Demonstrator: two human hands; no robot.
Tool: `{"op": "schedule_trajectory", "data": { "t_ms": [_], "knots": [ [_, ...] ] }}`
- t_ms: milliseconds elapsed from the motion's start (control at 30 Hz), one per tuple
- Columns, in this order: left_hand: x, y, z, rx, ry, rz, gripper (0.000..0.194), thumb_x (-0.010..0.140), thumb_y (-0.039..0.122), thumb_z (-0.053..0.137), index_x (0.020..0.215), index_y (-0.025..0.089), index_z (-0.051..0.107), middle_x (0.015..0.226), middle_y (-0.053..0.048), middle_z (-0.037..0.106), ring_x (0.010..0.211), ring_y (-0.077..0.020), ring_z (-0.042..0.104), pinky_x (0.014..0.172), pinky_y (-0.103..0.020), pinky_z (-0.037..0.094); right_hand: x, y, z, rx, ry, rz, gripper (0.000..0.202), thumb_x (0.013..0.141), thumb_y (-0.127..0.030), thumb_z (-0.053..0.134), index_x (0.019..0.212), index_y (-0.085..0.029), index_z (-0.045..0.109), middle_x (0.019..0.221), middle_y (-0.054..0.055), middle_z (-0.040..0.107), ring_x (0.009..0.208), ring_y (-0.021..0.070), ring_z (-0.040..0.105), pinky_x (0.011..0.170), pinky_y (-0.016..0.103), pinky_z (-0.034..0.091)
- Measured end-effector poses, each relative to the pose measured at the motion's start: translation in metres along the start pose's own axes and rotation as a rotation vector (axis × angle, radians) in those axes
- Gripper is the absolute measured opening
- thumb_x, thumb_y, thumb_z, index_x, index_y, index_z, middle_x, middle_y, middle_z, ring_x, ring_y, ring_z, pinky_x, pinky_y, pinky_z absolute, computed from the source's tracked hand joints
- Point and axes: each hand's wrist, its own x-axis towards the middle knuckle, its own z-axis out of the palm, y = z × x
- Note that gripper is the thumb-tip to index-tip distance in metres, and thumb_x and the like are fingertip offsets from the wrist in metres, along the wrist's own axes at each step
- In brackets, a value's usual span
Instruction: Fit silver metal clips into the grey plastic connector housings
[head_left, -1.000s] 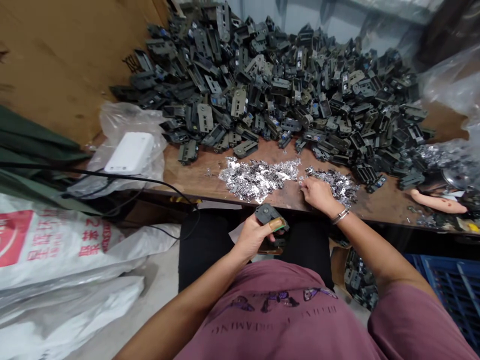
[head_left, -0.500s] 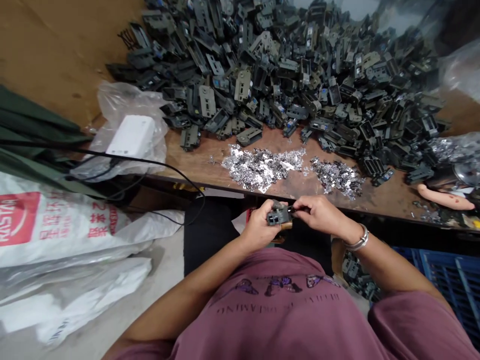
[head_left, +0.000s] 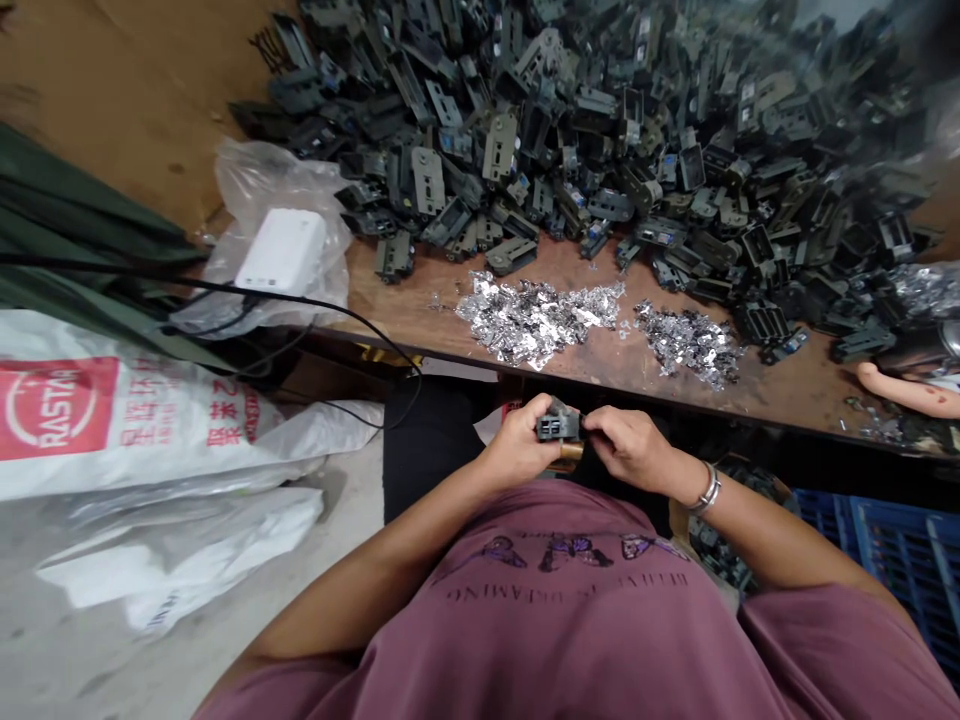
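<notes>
A small dark grey plastic housing with square openings is gripped in my left hand, above my lap and just off the table's front edge. My right hand is closed at the housing's right end, thumb and fingers pinched together. Whatever sits between those fingertips is too small and covered to make out. On the table beyond my hands lie a larger heap of shiny metal pieces and a smaller heap of metal pieces.
A big pile of similar grey housings covers the back of the wooden table. A white box lies on clear plastic at the left, with a black cable hanging past the edge. White printed sacks stand left; a blue crate is low right.
The view has shifted slightly, so the table appears further right and higher. My left hand still holds the housing, turned a little; my right hand stays pinched at its right end.
</notes>
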Motion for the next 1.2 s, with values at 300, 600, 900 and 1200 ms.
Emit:
{"op": "schedule_trajectory", "data": {
  "t_ms": [300,600,900,1200],
  "knots": [
    [0.001,0.001,0.0,0.032,0.045,0.036,0.026,0.061,0.019,0.076,0.081,0.019,0.059,0.077,0.001,0.062,0.067,-0.0113,0.052,0.063,-0.023,0.043,-0.001,-0.002,0.007,-0.015,0.136,0.105,0.019,0.086,-0.008,0.049,0.098,-0.021,0.053,0.074,0.001,0.064,0.062,0.0139,0.062,0.056,0.025,0.049],
    [0.005,-0.001,0.0,0.009,0.099,0.017,0.029,0.06,0.023,0.079,0.077,0.018,0.056,0.073,0.002,0.058,0.067,-0.0116,0.052,0.064,-0.024,0.044,0.001,0.008,-0.008,-0.137,0.095,-0.021,0.026,0.087,-0.004,0.047,0.107,-0.02,0.051,0.088,0.007,0.066,0.077,0.0174,0.066,0.064,0.029,0.054],
    [0.001,-0.002,0.002,0.072,-0.039,0.017,0.032,0.06,0.023,0.076,0.087,0.018,0.059,0.08,0.001,0.065,0.07,-0.0126,0.057,0.067,-0.026,0.048,-0.007,-0.003,0.008,-0.029,0.065,0.017,0.013,0.091,-0.009,0.047,0.099,-0.019,0.051,0.075,0.004,0.065,0.061,0.0139,0.063,0.054,0.025,0.049],
    [-0.003,-0.013,-0.006,0.005,-0.013,-0.021,0.032,0.06,0.023,0.079,0.085,0.017,0.059,0.085,-0.002,0.069,0.071,-0.0127,0.061,0.066,-0.025,0.051,-0.031,-0.008,0.02,0.257,0.227,0.35,0.031,0.096,-0.019,0.051,0.127,-0.022,0.047,0.106,0.01,0.074,0.08,0.0163,0.075,0.069,0.029,0.063]
  ]
}}
